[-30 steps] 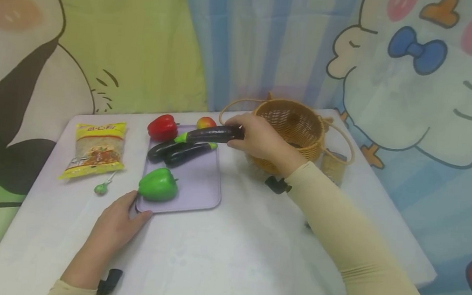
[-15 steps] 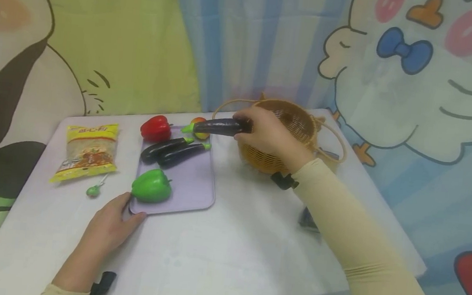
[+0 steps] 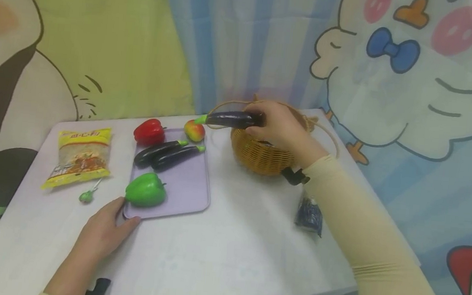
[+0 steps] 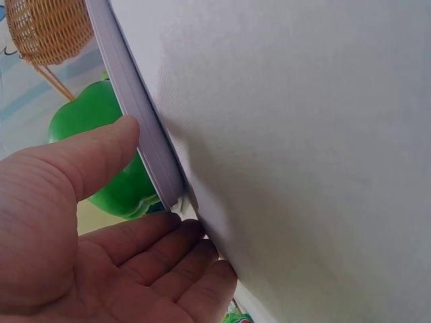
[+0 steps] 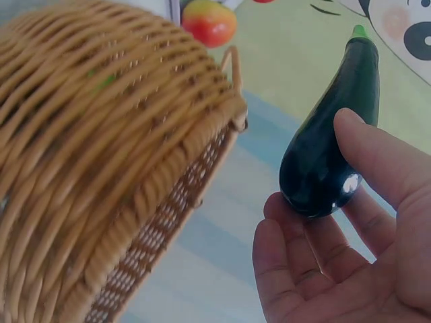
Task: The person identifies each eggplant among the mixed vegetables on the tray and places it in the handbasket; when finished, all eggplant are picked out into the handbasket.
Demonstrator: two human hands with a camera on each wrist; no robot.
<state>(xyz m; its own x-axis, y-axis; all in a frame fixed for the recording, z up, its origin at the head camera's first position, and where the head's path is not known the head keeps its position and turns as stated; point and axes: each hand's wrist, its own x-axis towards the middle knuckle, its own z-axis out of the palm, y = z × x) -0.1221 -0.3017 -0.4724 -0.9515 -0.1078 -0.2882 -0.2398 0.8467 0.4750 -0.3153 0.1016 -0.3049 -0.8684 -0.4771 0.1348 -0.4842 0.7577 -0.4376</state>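
My right hand (image 3: 277, 125) holds a dark purple eggplant (image 3: 234, 119) by its thick end, green stem pointing left, in front of the wicker basket's (image 3: 262, 157) opening. In the right wrist view, thumb and fingers pinch this eggplant (image 5: 337, 134) beside the basket (image 5: 114, 155). My left hand (image 3: 100, 231) rests at the near left corner of the lilac tray (image 3: 187, 192); its thumb touches the rim (image 4: 138, 114), fingers fairly straight. On the tray lie a green bell pepper (image 3: 145, 190) and two more eggplants (image 3: 178, 158). A red bell pepper (image 3: 150, 132) and a red-yellow fruit (image 3: 195, 131) sit at its far corners.
A yellow printed food bag (image 3: 81, 155) lies left of the tray, with a green lollipop (image 3: 86, 196) just in front. Under my right forearm shows a dark blue packet (image 3: 309, 215). A patterned curtain (image 3: 245, 40) hangs behind the white table (image 3: 226, 264).
My right hand has lifted the eggplant up and right, away from the tray and over to the basket. The left hand stays at the tray corner. The head view has shifted slightly.
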